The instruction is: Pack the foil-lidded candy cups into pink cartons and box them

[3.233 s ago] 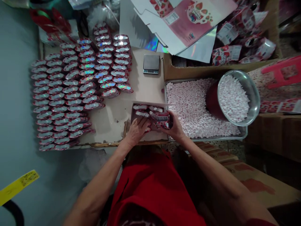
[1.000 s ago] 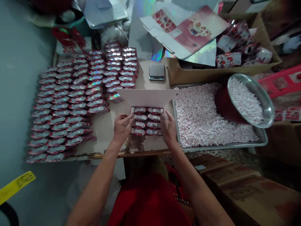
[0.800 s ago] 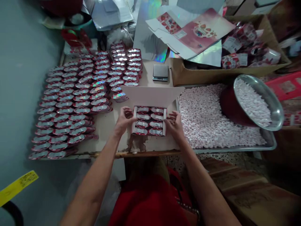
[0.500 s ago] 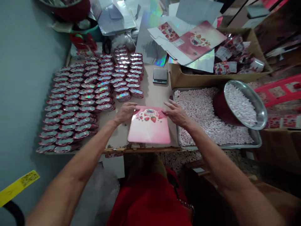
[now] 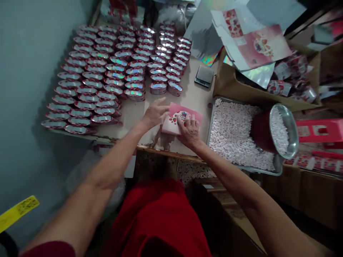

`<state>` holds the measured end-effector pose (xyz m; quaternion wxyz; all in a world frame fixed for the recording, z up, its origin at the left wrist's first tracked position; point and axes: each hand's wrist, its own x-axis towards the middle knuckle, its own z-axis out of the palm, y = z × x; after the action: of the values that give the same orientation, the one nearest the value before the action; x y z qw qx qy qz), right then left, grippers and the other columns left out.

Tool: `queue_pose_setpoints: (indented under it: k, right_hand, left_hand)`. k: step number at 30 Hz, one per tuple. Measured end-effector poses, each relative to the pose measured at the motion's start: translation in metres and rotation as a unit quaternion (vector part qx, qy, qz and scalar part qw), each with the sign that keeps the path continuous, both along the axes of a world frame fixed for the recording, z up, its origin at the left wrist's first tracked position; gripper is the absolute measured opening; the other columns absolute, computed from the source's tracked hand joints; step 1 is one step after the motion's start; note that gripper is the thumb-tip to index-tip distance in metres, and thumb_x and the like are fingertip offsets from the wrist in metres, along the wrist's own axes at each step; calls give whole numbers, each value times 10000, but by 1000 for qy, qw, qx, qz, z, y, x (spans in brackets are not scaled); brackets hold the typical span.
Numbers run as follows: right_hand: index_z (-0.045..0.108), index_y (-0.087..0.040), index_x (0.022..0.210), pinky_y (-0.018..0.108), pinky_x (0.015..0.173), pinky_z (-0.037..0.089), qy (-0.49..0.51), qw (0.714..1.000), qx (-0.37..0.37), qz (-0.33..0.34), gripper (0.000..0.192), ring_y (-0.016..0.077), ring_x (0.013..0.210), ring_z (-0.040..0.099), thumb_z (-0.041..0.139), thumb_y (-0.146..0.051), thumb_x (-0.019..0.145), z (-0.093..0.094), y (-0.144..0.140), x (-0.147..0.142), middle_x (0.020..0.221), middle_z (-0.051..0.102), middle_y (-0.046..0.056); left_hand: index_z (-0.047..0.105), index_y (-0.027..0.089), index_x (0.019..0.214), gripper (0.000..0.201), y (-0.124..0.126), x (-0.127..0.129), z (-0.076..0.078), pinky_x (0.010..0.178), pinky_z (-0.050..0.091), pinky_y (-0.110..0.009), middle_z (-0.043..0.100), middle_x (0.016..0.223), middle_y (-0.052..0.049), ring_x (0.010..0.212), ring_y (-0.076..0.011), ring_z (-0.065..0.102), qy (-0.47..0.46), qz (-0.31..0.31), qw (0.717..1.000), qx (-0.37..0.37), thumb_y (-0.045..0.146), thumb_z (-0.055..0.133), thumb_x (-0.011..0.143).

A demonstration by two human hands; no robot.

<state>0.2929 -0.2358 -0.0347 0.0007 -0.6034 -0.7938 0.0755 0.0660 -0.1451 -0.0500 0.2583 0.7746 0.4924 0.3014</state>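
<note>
A pink printed card (image 5: 170, 127) with a strawberry design lies folded over on the table in front of me. My right hand (image 5: 190, 132) rests on top of it, fingers lying flat and spread across the printed side. At the card's left edge is my left hand (image 5: 154, 115), its fingers stretched out and apart; contact there is hard to make out. Behind and left of my hands stand packed rows of red-printed packs (image 5: 134, 93) with shiny silver tops. A small digital scale (image 5: 205, 75) sits beyond the card.
On the right, a metal tray (image 5: 279, 168) holds small whitish pieces, with a tilted dark red bowl (image 5: 260, 130) of them resting in it. Behind it stands a cardboard box (image 5: 292, 100) of printed wrappers, partly covered by flat printed sheets (image 5: 264, 46). The table's front edge (image 5: 171, 153) is worn.
The card went from flat between both hands to folded over. My right hand moved onto its top, and my left hand opened at its left side. The view has shifted and turned.
</note>
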Motion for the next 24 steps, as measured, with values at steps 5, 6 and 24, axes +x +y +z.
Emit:
queue_pose_setpoints:
  k: [5, 6, 24]
  right_hand:
    - [462, -262, 1622, 540, 998, 550, 61, 995, -68, 29, 906, 412, 1244, 619, 790, -525, 819, 47, 32, 23, 1469, 624, 169]
    - [487, -262, 1603, 508, 977, 565, 79, 993, -80, 26, 911, 383, 1197, 649, 806, -543, 798, 54, 39, 26, 1422, 663, 149]
    - [437, -190, 1614, 580, 1124, 523, 44, 997, -44, 34, 904, 396, 1420, 528, 774, -497, 833, 27, 19, 29, 1616, 510, 164]
  left_hand:
    - [711, 194, 992, 254, -120, 29, -5, 1007, 510, -428, 693, 1005, -89, 1031, -245, 630, -114, 299, 945, -65, 79, 495, 925]
    - [716, 199, 991, 247, -142, 43, -8, 1024, 503, -440, 692, 1024, -91, 1056, -256, 624, -118, 268, 952, -91, 76, 524, 897]
    - [783, 243, 1091, 319, -167, 131, -54, 1152, 452, -517, 677, 1274, -101, 1268, -338, 568, -149, 71, 963, -212, 172, 745, 782]
